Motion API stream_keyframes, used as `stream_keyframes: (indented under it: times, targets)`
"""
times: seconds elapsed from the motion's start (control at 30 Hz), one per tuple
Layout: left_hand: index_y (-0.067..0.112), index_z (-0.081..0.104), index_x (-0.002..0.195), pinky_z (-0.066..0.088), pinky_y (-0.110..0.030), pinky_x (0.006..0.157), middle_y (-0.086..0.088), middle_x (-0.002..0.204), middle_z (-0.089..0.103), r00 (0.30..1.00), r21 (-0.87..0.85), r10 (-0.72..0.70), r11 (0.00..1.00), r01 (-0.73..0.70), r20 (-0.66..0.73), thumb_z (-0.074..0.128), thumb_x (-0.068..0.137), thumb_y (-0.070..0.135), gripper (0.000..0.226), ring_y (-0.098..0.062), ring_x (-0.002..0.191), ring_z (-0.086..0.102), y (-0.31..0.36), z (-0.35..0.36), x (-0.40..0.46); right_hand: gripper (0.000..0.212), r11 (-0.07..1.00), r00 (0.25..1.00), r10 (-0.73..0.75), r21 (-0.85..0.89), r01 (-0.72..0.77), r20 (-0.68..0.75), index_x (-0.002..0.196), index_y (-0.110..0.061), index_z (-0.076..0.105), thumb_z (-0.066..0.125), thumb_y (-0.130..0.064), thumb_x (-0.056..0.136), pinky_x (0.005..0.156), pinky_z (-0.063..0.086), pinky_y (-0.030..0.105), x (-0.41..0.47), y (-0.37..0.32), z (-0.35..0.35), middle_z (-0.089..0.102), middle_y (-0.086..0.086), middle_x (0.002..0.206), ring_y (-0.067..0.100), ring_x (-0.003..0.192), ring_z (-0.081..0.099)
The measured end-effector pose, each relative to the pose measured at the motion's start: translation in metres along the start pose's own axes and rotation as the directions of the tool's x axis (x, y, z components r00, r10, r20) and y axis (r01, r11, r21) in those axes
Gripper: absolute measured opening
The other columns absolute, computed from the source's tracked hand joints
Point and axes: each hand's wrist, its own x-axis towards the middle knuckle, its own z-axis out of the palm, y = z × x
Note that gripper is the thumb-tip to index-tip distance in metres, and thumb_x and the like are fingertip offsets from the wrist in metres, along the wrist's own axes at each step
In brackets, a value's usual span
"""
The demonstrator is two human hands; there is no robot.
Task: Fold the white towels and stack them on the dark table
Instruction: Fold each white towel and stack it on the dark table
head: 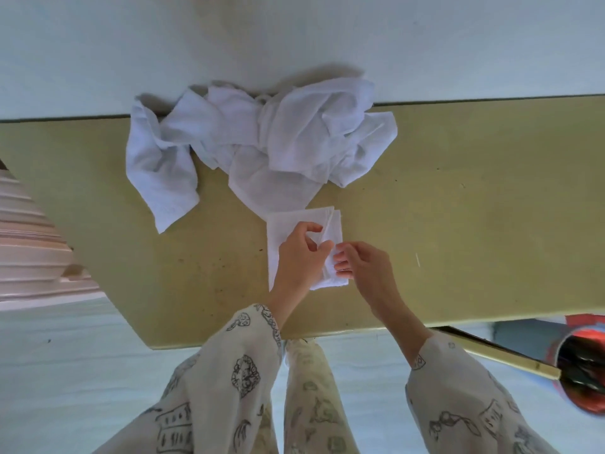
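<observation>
A small folded white towel (288, 224) lies on the olive-yellow table (458, 224) in front of me. My left hand (301, 257) lies over it, fingers curled, pinching a fold of the cloth near its right side. My right hand (363, 267) pinches the towel's right edge with fingertips. A heap of crumpled white towels (262, 139) lies behind it against the wall, one towel trailing down to the left.
The table's near edge runs just before my body, and its left corner is cut at an angle. A red round container (582, 371) stands on the floor at the right. A pinkish ribbed object (29, 250) is at the left. White wall behind.
</observation>
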Motion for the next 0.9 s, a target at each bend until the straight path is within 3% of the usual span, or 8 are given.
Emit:
stream_keyframes:
  times: [0.1, 0.17, 0.27, 0.4, 0.5, 0.6, 0.8, 0.9]
  targets:
    - [0.017, 0.053, 0.111, 0.039, 0.000, 0.058, 0.006, 0.073, 0.050, 0.996, -0.023, -0.053, 0.998, 0.054, 0.075, 0.059, 0.088, 0.021, 0.024, -0.001, 0.066, 0.049, 0.000, 0.010, 0.003, 0.024, 0.997, 1.000, 0.006, -0.074, -0.006, 0.006, 0.084, -0.005, 0.069, 0.048, -0.014, 0.092, 0.080, 0.054, 0.046, 0.005, 0.004, 0.000, 0.070, 0.011, 0.080, 0.029, 0.080, 0.067]
    - [0.020, 0.054, 0.114, 0.048, -0.010, 0.070, 0.001, 0.087, 0.059, 0.989, -0.039, -0.051, 0.998, 0.057, 0.138, 0.053, 0.091, 0.023, 0.023, -0.010, 0.079, 0.060, 0.000, 0.010, 0.002, 0.027, 0.992, 1.000, -0.007, -0.127, 0.008, 0.007, 0.087, 0.002, 0.068, 0.048, -0.016, 0.092, 0.080, 0.053, 0.049, 0.007, 0.005, 0.000, 0.070, 0.019, 0.085, 0.035, 0.085, 0.065]
    - [0.019, 0.057, 0.113, 0.053, -0.029, 0.074, -0.004, 0.089, 0.066, 0.996, -0.049, -0.008, 0.999, 0.012, 0.086, 0.046, 0.094, 0.018, 0.023, -0.013, 0.072, 0.063, -0.006, 0.000, 0.000, 0.025, 0.988, 1.000, -0.023, -0.151, 0.024, 0.010, 0.100, -0.005, 0.069, 0.054, -0.023, 0.091, 0.078, 0.053, 0.034, 0.007, 0.003, 0.003, 0.071, 0.008, 0.091, 0.022, 0.082, 0.065]
    - [0.017, 0.060, 0.106, 0.049, -0.024, 0.062, 0.005, 0.074, 0.061, 0.998, -0.080, -0.009, 0.997, 0.004, -0.056, 0.044, 0.092, 0.009, 0.023, 0.001, 0.052, 0.056, -0.023, -0.015, -0.004, 0.019, 0.984, 0.999, -0.023, -0.175, 0.018, -0.024, 0.099, -0.007, 0.067, 0.059, -0.022, 0.089, 0.069, 0.042, 0.022, 0.009, 0.002, 0.007, 0.063, -0.002, 0.083, 0.014, 0.073, 0.057]
    - [0.018, 0.059, 0.106, 0.047, -0.017, 0.058, 0.004, 0.075, 0.059, 0.995, -0.109, -0.048, 0.993, 0.038, -0.089, 0.044, 0.094, 0.008, 0.022, -0.004, 0.057, 0.056, -0.033, -0.022, -0.006, 0.009, 0.978, 0.998, -0.044, -0.203, 0.035, -0.042, 0.090, -0.012, 0.061, 0.055, -0.019, 0.090, 0.056, 0.036, 0.010, 0.012, 0.004, 0.006, 0.055, -0.010, 0.073, 0.005, 0.064, 0.050]
    - [0.021, 0.056, 0.106, 0.047, -0.019, 0.060, 0.006, 0.076, 0.059, 0.995, -0.149, -0.091, 0.985, 0.083, -0.050, 0.044, 0.095, 0.009, 0.021, -0.006, 0.060, 0.055, -0.040, -0.025, -0.005, 0.006, 0.971, 0.996, -0.077, -0.230, 0.065, -0.040, 0.085, -0.013, 0.054, 0.053, -0.017, 0.090, 0.051, 0.036, 0.006, 0.013, 0.004, 0.003, 0.049, -0.012, 0.068, 0.001, 0.060, 0.043]
    - [0.013, 0.058, 0.116, 0.051, -0.032, 0.065, 0.005, 0.072, 0.057, 0.994, -0.195, -0.101, 0.975, 0.106, 0.037, 0.048, 0.093, 0.008, 0.026, -0.010, 0.057, 0.053, -0.045, -0.022, -0.002, 0.004, 0.948, 0.996, -0.084, -0.311, 0.068, -0.040, 0.085, -0.013, 0.054, 0.052, -0.014, 0.089, 0.053, 0.035, 0.011, 0.015, 0.002, 0.001, 0.051, -0.009, 0.071, 0.008, 0.066, 0.047]
    - [0.015, 0.057, 0.117, 0.053, -0.040, 0.071, 0.005, 0.070, 0.057, 0.995, -0.170, -0.063, 0.983, 0.075, 0.072, 0.048, 0.094, 0.010, 0.026, -0.011, 0.058, 0.054, -0.044, -0.025, -0.001, 0.006, 0.895, 0.986, -0.159, -0.429, 0.119, -0.058, 0.092, -0.011, 0.052, 0.054, -0.015, 0.088, 0.063, 0.036, 0.023, 0.011, 0.003, 0.001, 0.056, 0.001, 0.088, 0.017, 0.079, 0.051]
